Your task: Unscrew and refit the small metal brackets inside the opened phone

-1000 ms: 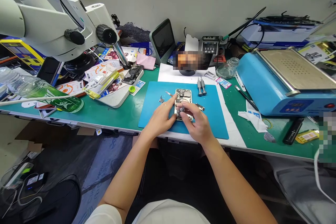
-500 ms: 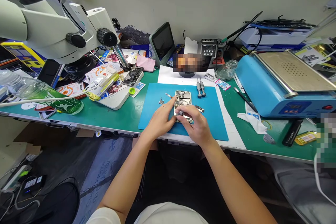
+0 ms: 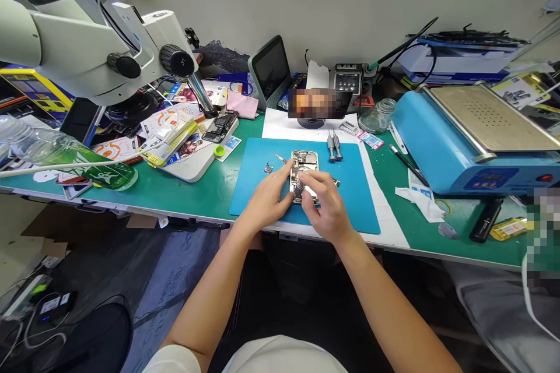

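Observation:
An opened smartphone (image 3: 310, 157) with bare inner parts lies on the blue mat (image 3: 359, 204). My left hand (image 3: 268, 199) grips its left edge, index finger stretched along the side and thumb near the lower corner. Between the thumb and fingertips of my right hand (image 3: 328, 205) is a small grey screwdriver (image 3: 299, 189), held over the lower left of the phone; its tip cannot be made out. Two similar screwdrivers (image 3: 334, 147) are side by side at the mat's upper right. Small metal parts (image 3: 268, 168) lie left of the phone, and a dark part (image 3: 336, 183) shows partly behind my right hand.
A microscope (image 3: 131, 64) overhangs the left side, above boxes and a green-labelled bottle (image 3: 105, 172). On the right stands a blue heating plate machine (image 3: 472, 145). A glass jar (image 3: 378, 116), a soldering station (image 3: 349, 81) and a tablet-like screen (image 3: 271, 70) line the back.
My right hand has shifted slightly, and the screwdriver now shows more of its body, lower and to the left over the phone. My left hand and the phone stay in place.

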`<state>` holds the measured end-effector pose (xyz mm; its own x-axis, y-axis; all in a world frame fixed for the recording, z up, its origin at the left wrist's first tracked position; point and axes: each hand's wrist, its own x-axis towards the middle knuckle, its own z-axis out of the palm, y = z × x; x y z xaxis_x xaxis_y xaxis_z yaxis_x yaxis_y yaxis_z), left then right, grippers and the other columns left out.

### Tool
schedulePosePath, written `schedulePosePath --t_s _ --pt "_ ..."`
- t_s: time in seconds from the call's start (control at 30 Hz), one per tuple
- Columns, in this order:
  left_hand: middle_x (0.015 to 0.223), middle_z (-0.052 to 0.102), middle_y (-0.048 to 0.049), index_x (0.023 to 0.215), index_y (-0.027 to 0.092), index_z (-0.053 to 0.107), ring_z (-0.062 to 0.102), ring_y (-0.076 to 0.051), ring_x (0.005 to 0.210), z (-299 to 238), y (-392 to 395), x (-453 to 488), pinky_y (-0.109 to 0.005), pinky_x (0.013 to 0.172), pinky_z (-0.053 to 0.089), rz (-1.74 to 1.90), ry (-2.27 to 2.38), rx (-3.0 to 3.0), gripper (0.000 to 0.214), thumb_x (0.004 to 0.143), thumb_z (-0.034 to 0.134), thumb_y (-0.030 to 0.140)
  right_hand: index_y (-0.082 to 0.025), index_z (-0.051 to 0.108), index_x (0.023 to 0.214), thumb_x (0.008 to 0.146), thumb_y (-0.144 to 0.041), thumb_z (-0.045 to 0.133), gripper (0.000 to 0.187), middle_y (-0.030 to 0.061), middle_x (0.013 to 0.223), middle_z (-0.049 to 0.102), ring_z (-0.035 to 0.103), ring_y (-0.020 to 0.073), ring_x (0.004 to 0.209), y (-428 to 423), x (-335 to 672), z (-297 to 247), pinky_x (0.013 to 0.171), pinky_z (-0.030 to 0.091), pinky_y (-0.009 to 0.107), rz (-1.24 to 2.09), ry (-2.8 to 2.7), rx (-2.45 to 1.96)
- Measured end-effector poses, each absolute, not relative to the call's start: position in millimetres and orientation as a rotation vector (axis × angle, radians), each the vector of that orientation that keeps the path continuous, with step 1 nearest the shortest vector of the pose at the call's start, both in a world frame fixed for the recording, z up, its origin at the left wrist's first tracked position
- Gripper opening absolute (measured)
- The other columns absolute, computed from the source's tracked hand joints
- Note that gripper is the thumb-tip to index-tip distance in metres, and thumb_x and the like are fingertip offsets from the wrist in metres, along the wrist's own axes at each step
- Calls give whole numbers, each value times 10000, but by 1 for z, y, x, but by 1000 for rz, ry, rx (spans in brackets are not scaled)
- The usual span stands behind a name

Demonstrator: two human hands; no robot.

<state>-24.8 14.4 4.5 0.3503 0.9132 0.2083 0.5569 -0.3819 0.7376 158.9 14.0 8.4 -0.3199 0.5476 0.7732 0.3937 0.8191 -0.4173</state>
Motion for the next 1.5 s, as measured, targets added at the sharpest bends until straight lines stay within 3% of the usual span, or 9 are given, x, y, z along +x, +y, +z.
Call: schedulePosePath --t_s 0.1,0.2,0.4,0.97,1.23,1.5 --pt "1709 388 -102 1676 228 275 411 -287 1563 5 15 -25 -499 1275 382 829 1274 2060 736 979 511 206 -345 413 1589 1003 -52 554 670 130 1331 623 654 278 1250 14 158 9 995 627 488 211 -1964 -677" --pt "1708 390 -102 1678 229 268 407 -284 1565 6 15 -25 -496 1276 379 817 1266 2065 729 988 503 215 -366 412 1590 997 -87 627 690 109 1302 664 684 270 1208 15 157 8 984 639 471 253 -1957 -673" --pt "1712 387 -87 1680 253 258 426 -284 1553 8 14 -25 -488 1267 391 824 1284 2057 733 993 511 213 -393 364 1601 1038 -114 579 664 95 1312 702 713 256 1188 15 157 4 947 677 481 334 -1939 -726" --pt "1660 474 -93 1685 244 251 480 -292 1506 7 13 -26 -464 1241 407 818 1292 2042 767 971 526 191 -351 420 1569 1048 -165 579 576 101 1260 701 729 243 1106 11 158 1 878 708 434 411 -1836 -802" --pt "1685 437 -86 1691 256 235 508 -296 1477 7 15 -26 -470 1230 423 835 1282 2062 820 938 546 158 -368 447 1556 1035 -162 598 581 84 1231 702 732 241 1112 8 166 1 879 702 427 447 -1679 -871" --pt "1654 479 -90 1689 243 247 513 -292 1465 9 14 -27 -441 1218 429 819 1295 2046 797 952 540 169 -365 484 1532 1022 -167 615 562 69 1181 708 749 214 996 6 186 3 839 696 404 463 -1523 -970"
